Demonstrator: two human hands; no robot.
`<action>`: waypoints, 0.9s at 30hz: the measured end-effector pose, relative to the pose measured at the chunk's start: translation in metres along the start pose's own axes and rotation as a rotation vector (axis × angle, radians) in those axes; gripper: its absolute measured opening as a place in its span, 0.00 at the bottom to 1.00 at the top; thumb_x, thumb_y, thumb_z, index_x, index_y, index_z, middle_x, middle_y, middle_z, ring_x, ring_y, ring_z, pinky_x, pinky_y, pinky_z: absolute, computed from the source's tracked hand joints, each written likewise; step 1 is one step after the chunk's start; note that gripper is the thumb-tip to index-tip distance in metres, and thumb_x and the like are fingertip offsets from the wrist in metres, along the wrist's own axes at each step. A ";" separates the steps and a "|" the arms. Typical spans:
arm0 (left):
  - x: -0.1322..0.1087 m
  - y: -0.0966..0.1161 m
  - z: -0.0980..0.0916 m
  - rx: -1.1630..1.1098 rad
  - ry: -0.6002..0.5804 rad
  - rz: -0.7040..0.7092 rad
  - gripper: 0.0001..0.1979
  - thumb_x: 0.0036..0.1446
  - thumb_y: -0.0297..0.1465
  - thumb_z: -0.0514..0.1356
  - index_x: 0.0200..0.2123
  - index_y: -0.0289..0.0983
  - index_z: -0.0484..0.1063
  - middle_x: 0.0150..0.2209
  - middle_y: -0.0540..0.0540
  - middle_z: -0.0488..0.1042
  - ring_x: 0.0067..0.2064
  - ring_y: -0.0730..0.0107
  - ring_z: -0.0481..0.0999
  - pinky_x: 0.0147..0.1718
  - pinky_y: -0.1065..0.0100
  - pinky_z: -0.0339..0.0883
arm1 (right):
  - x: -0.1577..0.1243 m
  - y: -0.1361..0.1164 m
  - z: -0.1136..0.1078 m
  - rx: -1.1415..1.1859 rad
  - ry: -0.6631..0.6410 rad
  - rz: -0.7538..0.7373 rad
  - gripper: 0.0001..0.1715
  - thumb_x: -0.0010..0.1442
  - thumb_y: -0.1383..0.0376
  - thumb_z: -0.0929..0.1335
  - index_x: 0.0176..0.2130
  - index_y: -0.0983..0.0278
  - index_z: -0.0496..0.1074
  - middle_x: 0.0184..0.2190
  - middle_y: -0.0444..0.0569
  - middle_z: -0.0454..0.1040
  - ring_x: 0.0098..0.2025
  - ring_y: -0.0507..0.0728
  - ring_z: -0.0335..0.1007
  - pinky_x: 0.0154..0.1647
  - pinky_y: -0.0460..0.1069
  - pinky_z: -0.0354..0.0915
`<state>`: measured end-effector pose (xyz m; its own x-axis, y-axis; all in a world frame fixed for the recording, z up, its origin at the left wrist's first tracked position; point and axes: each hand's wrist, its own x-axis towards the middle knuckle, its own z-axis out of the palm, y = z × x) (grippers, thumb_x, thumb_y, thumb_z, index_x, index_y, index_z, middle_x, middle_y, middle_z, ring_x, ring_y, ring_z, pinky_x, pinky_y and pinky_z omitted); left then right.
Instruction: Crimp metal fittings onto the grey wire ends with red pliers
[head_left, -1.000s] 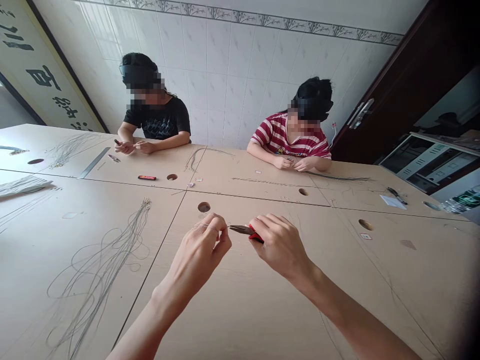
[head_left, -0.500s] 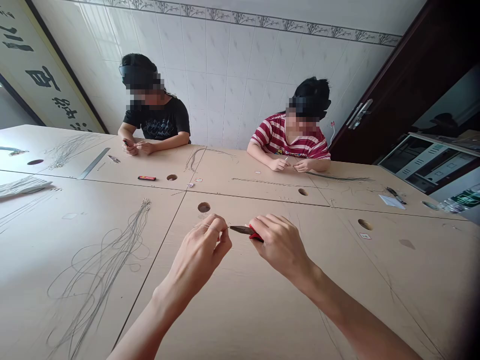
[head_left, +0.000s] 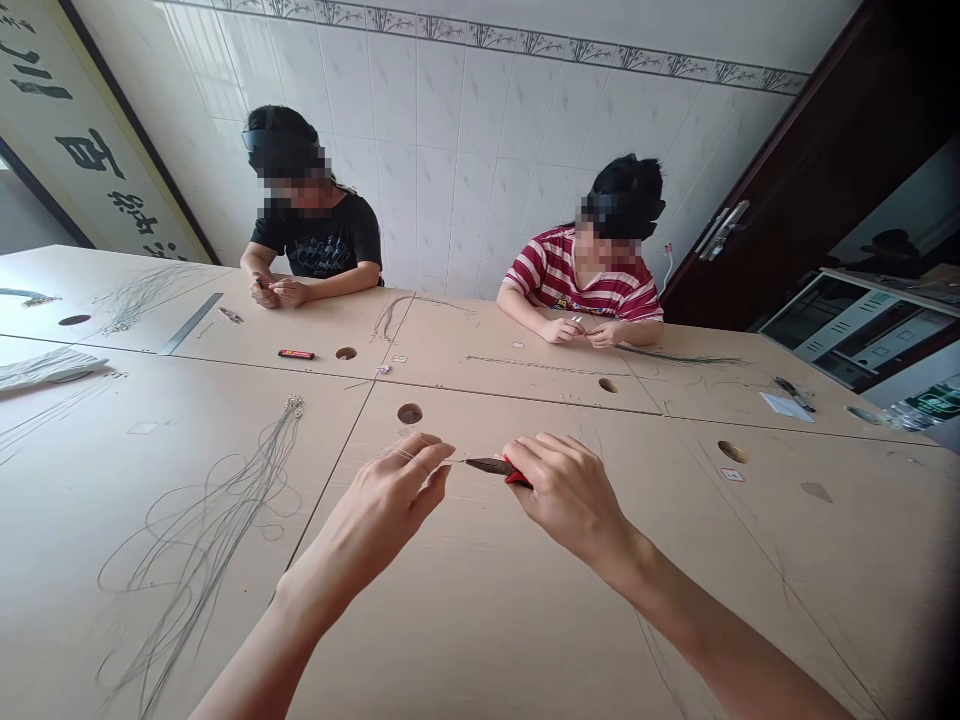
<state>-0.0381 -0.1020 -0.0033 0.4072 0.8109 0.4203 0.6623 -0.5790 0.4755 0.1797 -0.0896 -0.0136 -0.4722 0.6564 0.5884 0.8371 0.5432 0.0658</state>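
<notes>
My right hand (head_left: 564,490) is closed round red-handled pliers (head_left: 493,466) whose dark jaws point left. My left hand (head_left: 390,500) pinches a thin wire (head_left: 420,458) between thumb and fingertips, just left of the jaw tips. Both hands hover over the light wooden table (head_left: 480,600), near a round cable hole (head_left: 409,413). A bundle of long thin wires (head_left: 217,500) lies spread on the table to the left of my left arm.
Two people sit across the table, one in a black shirt (head_left: 319,240), one in a red striped shirt (head_left: 585,280), each working small parts by hand. A metal ruler (head_left: 189,323), a small red-black object (head_left: 296,354) and more wire bundles (head_left: 135,295) lie about. A dark door (head_left: 787,190) stands right.
My left hand has slid a little down and left and its fingers have loosened and stretched out. The right hand with the pliers has barely moved.
</notes>
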 end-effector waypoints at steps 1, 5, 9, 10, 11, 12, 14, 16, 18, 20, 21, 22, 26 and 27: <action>0.001 0.000 -0.001 0.028 -0.016 0.026 0.09 0.66 0.28 0.49 0.43 0.39 0.69 0.40 0.47 0.73 0.32 0.73 0.71 0.29 0.71 0.64 | 0.000 0.000 0.000 0.001 -0.015 0.000 0.11 0.49 0.78 0.65 0.27 0.63 0.65 0.21 0.38 0.69 0.25 0.51 0.60 0.30 0.46 0.50; 0.008 0.002 -0.003 0.103 -0.008 0.117 0.12 0.65 0.26 0.49 0.30 0.36 0.67 0.26 0.50 0.66 0.28 0.72 0.64 0.28 0.70 0.61 | -0.001 0.001 -0.001 0.000 -0.040 -0.012 0.11 0.48 0.79 0.66 0.27 0.63 0.66 0.21 0.38 0.70 0.26 0.51 0.60 0.30 0.46 0.49; 0.010 -0.003 0.003 0.134 0.088 0.195 0.11 0.55 0.24 0.52 0.22 0.38 0.57 0.18 0.55 0.56 0.21 0.76 0.52 0.21 0.71 0.52 | -0.001 0.002 -0.005 0.010 -0.043 -0.050 0.13 0.46 0.80 0.66 0.26 0.63 0.65 0.21 0.38 0.69 0.25 0.50 0.59 0.28 0.47 0.47; 0.011 -0.005 0.005 0.129 0.110 0.214 0.11 0.53 0.23 0.52 0.21 0.38 0.55 0.17 0.56 0.54 0.20 0.76 0.50 0.20 0.71 0.49 | -0.001 0.002 -0.006 0.018 -0.046 -0.056 0.13 0.46 0.80 0.65 0.26 0.63 0.64 0.20 0.38 0.69 0.24 0.50 0.58 0.28 0.47 0.47; 0.011 -0.008 0.008 0.119 0.125 0.237 0.12 0.52 0.24 0.53 0.20 0.38 0.53 0.16 0.57 0.52 0.19 0.77 0.48 0.19 0.71 0.46 | -0.001 0.003 -0.007 0.027 -0.051 -0.061 0.13 0.46 0.80 0.65 0.26 0.63 0.64 0.20 0.38 0.69 0.24 0.50 0.58 0.27 0.47 0.47; 0.011 -0.011 0.010 0.105 0.131 0.265 0.13 0.51 0.24 0.54 0.20 0.39 0.51 0.15 0.57 0.50 0.19 0.77 0.47 0.19 0.71 0.45 | 0.000 0.003 -0.008 0.037 -0.059 -0.066 0.13 0.46 0.80 0.65 0.26 0.63 0.64 0.20 0.38 0.69 0.24 0.50 0.58 0.27 0.47 0.47; 0.013 -0.017 0.012 0.077 0.128 0.328 0.16 0.51 0.24 0.54 0.20 0.39 0.47 0.15 0.58 0.47 0.19 0.77 0.45 0.18 0.71 0.43 | 0.000 0.005 -0.009 0.058 -0.074 -0.073 0.12 0.47 0.79 0.65 0.26 0.63 0.65 0.20 0.38 0.69 0.24 0.50 0.57 0.27 0.46 0.47; 0.015 -0.021 0.013 0.053 0.108 0.387 0.18 0.51 0.23 0.54 0.21 0.39 0.45 0.16 0.58 0.44 0.20 0.76 0.43 0.18 0.71 0.43 | 0.000 0.007 -0.010 0.074 -0.091 -0.078 0.11 0.47 0.78 0.66 0.26 0.63 0.65 0.20 0.39 0.68 0.23 0.50 0.56 0.27 0.46 0.47; 0.017 -0.024 0.013 0.035 0.079 0.441 0.19 0.51 0.21 0.54 0.22 0.39 0.43 0.17 0.57 0.43 0.21 0.75 0.41 0.19 0.71 0.43 | 0.000 0.010 -0.009 0.085 -0.119 -0.077 0.11 0.47 0.78 0.65 0.25 0.63 0.64 0.19 0.39 0.67 0.23 0.50 0.55 0.26 0.45 0.46; 0.020 -0.026 0.012 0.032 0.044 0.485 0.19 0.51 0.20 0.54 0.23 0.40 0.42 0.19 0.57 0.41 0.22 0.74 0.40 0.19 0.70 0.43 | 0.000 0.012 -0.008 0.098 -0.169 -0.072 0.10 0.47 0.77 0.65 0.25 0.63 0.63 0.19 0.39 0.66 0.23 0.50 0.53 0.26 0.45 0.45; 0.021 -0.027 0.012 0.034 0.024 0.501 0.19 0.51 0.20 0.53 0.23 0.40 0.42 0.19 0.57 0.41 0.22 0.74 0.39 0.19 0.69 0.43 | -0.001 0.014 -0.007 0.107 -0.199 -0.065 0.10 0.48 0.77 0.66 0.25 0.63 0.63 0.19 0.39 0.66 0.22 0.50 0.52 0.26 0.45 0.45; 0.022 -0.028 0.012 0.036 0.004 0.514 0.19 0.52 0.20 0.53 0.23 0.40 0.41 0.20 0.56 0.40 0.22 0.73 0.39 0.19 0.68 0.42 | -0.001 0.015 -0.006 0.116 -0.229 -0.057 0.10 0.48 0.76 0.66 0.24 0.63 0.62 0.19 0.39 0.66 0.22 0.50 0.51 0.25 0.45 0.44; 0.024 -0.032 0.013 0.003 -0.074 0.547 0.19 0.55 0.19 0.51 0.25 0.41 0.41 0.20 0.56 0.41 0.22 0.73 0.39 0.19 0.67 0.41 | -0.001 0.019 -0.001 0.155 -0.332 -0.040 0.10 0.49 0.75 0.66 0.25 0.63 0.61 0.20 0.39 0.66 0.24 0.50 0.50 0.26 0.45 0.44; 0.025 -0.034 0.013 -0.008 -0.084 0.549 0.19 0.55 0.19 0.51 0.25 0.41 0.40 0.20 0.56 0.41 0.22 0.73 0.39 0.19 0.67 0.41 | 0.000 0.020 0.000 0.164 -0.350 -0.041 0.10 0.49 0.75 0.66 0.25 0.63 0.61 0.20 0.39 0.67 0.24 0.50 0.50 0.26 0.45 0.44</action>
<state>-0.0418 -0.0615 -0.0193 0.7402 0.3935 0.5452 0.3337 -0.9189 0.2102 0.1964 -0.0793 -0.0124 -0.5941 0.7559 0.2751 0.7734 0.6308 -0.0628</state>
